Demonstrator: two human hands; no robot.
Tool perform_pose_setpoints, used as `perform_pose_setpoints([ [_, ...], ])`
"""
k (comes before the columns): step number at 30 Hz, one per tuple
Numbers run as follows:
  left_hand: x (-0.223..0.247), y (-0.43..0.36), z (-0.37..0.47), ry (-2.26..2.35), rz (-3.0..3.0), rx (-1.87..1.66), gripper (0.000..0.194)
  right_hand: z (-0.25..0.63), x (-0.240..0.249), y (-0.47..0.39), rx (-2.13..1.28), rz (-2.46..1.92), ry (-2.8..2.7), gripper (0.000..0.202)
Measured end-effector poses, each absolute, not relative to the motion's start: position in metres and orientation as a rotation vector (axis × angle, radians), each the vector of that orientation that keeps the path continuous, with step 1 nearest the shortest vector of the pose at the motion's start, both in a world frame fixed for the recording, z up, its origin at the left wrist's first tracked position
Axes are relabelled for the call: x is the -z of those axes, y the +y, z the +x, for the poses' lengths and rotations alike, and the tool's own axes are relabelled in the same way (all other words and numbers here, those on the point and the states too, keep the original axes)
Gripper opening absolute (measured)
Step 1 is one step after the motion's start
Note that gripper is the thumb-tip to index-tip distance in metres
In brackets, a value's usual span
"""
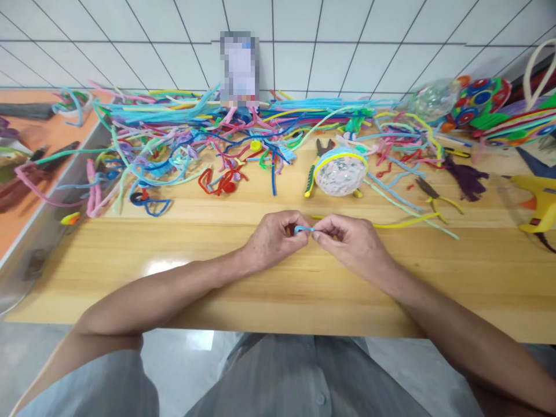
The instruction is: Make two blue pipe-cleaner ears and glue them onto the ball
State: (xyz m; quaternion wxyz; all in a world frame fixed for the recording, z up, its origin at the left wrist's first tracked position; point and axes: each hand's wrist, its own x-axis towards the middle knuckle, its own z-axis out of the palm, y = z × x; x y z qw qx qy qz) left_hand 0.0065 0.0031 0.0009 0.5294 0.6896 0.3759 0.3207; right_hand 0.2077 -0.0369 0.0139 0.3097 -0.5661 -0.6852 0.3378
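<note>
My left hand (pixel 278 237) and my right hand (pixel 350 240) meet above the wooden table, fingertips pinched close together. Between them is a short, bent piece of light blue pipe cleaner (pixel 299 230), gripped by both hands. Its ends are partly hidden by my fingers. A yellow pipe cleaner (pixel 403 224) lies just behind my right hand. Beyond my hands sits a whitish round ball (pixel 341 175) with a yellow and blue band around it, resting by pliers (pixel 310 180) with green and yellow handles.
A tangle of coloured pipe cleaners (pixel 174 150) runs along the tiled wall. A phone (pixel 238 69) leans there. Small pliers (pixel 434 194), a purple tassel (pixel 467 178) and a yellow glue gun (pixel 536 200) lie to the right. A clear-sided bin (pixel 56 202) stands left.
</note>
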Motion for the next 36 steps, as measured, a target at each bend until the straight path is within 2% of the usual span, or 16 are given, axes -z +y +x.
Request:
perform_pose_setpoints([
  [5, 0.0, 0.008, 0.005, 0.912, 1.577, -0.797, 0.011, 0.219, -0.015, -0.026, -1.175, -1.505, -1.686, 0.025],
  [12, 0.002, 0.012, 0.004, 0.947, 1.505, -0.796, 0.013, 0.219, -0.013, -0.025, -1.236, -1.528, -1.544, 0.023],
  [25, 0.013, 0.01, 0.0, 0.959, 2.192, -1.032, 0.01, 0.196, -0.005, -0.04, -1.336, -1.45, -1.269, 0.03],
  [36, 0.015, 0.01, -0.001, 0.984, 2.453, -0.989, 0.018, 0.191, -0.001, -0.045, -1.336, -1.439, -1.19, 0.033],
])
